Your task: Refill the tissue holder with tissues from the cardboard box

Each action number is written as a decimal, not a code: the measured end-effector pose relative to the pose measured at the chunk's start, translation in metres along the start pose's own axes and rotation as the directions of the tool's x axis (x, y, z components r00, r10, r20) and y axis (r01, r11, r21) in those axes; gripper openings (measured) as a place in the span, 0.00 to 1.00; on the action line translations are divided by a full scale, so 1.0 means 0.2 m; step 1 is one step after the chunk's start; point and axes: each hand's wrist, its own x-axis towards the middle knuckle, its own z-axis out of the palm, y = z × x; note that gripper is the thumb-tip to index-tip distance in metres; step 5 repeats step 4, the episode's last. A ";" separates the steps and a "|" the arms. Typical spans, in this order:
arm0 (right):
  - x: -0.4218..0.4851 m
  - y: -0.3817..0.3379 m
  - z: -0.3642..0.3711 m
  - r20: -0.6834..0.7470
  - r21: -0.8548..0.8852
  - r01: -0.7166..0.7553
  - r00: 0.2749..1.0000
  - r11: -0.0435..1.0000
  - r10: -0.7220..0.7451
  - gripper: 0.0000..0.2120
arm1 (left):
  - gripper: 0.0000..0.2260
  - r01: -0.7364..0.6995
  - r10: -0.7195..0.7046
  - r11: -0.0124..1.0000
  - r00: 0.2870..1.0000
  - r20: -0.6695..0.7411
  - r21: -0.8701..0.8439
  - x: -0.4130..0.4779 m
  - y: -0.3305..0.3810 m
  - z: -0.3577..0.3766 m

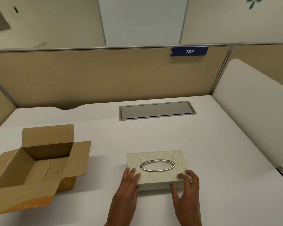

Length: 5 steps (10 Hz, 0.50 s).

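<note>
A cream patterned tissue holder with a silver oval ring on its lid lies flat on the white desk, near the front. My left hand rests against its near left corner, fingers spread on the lid edge. My right hand grips the near right corner, thumb on the front side. No tissue shows through the oval opening. The cardboard box stands to the left with its flaps open, and the part of its inside that I see is bare.
The white desk has a grey metal cable hatch set in at the back. Beige partition walls close the back and left. A white side panel rises on the right. A blue "137" label hangs on the partition.
</note>
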 end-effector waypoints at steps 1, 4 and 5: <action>-0.01 0.00 0.00 -0.010 -0.002 0.007 1.000 1.000 -0.007 0.23 | 0.25 -0.026 0.026 1.000 1.000 -0.007 0.014 -0.02 0.00 0.01; -0.02 -0.13 -0.08 -0.066 -0.098 0.026 0.997 0.995 -0.033 0.26 | 0.26 -0.003 0.004 0.994 1.000 -0.012 0.112 -0.04 0.07 -0.12; -0.02 -0.13 -0.08 -0.066 -0.098 0.026 0.997 0.995 -0.033 0.26 | 0.26 -0.003 0.004 0.994 1.000 -0.012 0.112 -0.04 0.07 -0.12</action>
